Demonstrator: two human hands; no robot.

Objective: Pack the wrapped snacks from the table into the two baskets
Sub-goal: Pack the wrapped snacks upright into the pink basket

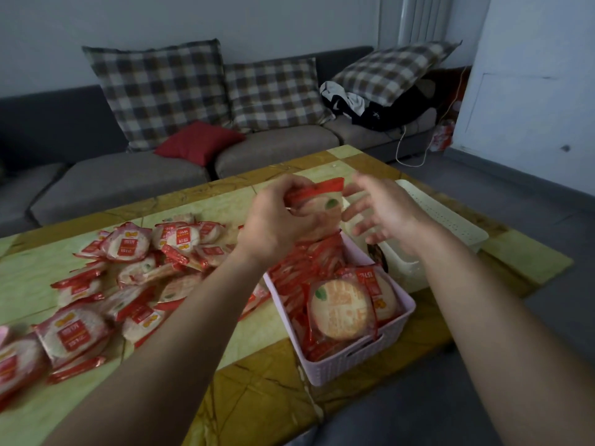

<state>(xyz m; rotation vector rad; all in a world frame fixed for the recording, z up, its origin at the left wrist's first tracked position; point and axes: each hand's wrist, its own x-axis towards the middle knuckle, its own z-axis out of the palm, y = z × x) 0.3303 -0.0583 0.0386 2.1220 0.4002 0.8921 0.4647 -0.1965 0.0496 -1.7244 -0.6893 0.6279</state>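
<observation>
Left hand (pixel 277 223): fingers grasp wrapped rice cracker (pixel 322 202).
Right hand (pixel 386 214): fingers released, spread.
Tip: likely best slotted edgewise into crowded pink basket (pixel 347 362).

Counted two baskets: pink basket (pixel 347 362), white basket (pixel 450 217). Two hands: left hand (pixel 280 220), right hand (pixel 386 214). Three plaid cushions (pixel 161 91) (pixel 273 91) (pixel 389 69), one red cushion (pixel 199 141). Wrapped snacks (pixel 128 284) lay heaped, overlapping, too many to tally; held snack (pixel 317 204): one.

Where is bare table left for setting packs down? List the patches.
Free: the far table strip behind the snack pile; the near edge before the pink basket; the white basket looks mostly empty. Crowded: the pile, the pink basket.
</observation>
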